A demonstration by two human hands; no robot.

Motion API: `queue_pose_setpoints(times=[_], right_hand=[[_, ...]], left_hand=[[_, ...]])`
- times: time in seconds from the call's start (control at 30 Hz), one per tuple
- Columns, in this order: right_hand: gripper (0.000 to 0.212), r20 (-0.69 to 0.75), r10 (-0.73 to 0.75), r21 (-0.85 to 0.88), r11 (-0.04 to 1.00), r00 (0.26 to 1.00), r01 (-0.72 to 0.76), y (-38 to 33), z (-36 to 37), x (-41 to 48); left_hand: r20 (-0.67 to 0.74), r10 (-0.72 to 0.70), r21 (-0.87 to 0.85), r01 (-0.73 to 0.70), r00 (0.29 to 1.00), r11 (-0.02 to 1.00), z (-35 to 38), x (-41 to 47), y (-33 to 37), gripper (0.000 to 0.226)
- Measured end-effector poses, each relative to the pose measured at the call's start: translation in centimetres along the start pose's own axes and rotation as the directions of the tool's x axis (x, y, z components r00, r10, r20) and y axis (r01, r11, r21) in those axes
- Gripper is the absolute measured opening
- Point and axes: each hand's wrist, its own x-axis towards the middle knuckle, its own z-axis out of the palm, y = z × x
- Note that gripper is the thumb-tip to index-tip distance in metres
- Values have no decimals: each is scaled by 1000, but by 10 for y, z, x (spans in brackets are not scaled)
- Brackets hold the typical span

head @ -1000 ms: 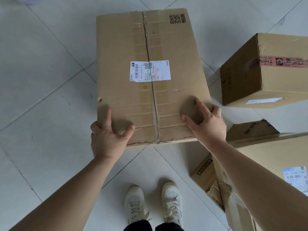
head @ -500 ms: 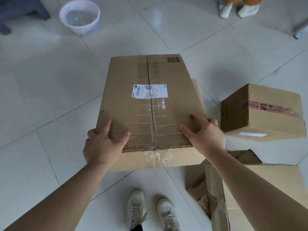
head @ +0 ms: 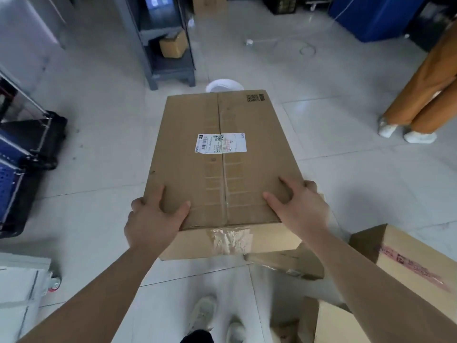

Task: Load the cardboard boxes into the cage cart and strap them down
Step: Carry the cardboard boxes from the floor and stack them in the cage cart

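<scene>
A person's left hand [head: 153, 219] and right hand [head: 300, 210] clamp the two near corners of a large brown cardboard box [head: 197, 174]. Thumbs and forefingers lie spread on its lid, and the other fingers curl down over the side edges. The long box is sealed along its centre seam, bears a white shipping label [head: 221, 143] and is patched with crinkled clear tape [head: 231, 240] on its near end. It appears lifted off the pale tiled floor [head: 99, 169] and held out in front of the carrier, above a pair of white sneakers [head: 205, 315]. Just to the right, more brown cardboard boxes [head: 408, 258], one banded with red-printed tape, wait on the floor. A blue perforated-panel metal rack [head: 12, 157] at the left edge may be the cage cart, though that cannot be confirmed. Beyond stand a grey metal shelving unit [head: 170, 70] and a bystander in orange-brown trousers [head: 425, 95]. Loading looks barely begun: one box is in the hands, none is seen inside a cart, several are left to go, and no strap is in view.
</scene>
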Motion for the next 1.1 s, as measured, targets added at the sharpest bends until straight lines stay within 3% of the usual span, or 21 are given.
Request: queue_pose_setpoints(times=[0.2, 0.4, 0.73, 1.1], right_hand=[[64, -20, -245, 4, 970, 969, 245, -82, -57, -38], [62, 4, -477, 17, 879, 879, 477, -185, -79, -84], [63, 58, -796, 76, 606, 603, 792, -378, -62, -202], [61, 78, -937, 122, 347, 340, 930, -575, -3, -378]], left_hand=[[-183, -125, -109, 106, 975, 988, -94, -51, -37, 75], [-339, -290, -206, 230, 895, 951, -181, -98, -98, 76], [-506, -578, -388, 430, 640, 815, -304, -171, -243, 77], [-530, -750, -517, 550, 396, 656, -421, -238, -429, 79]])
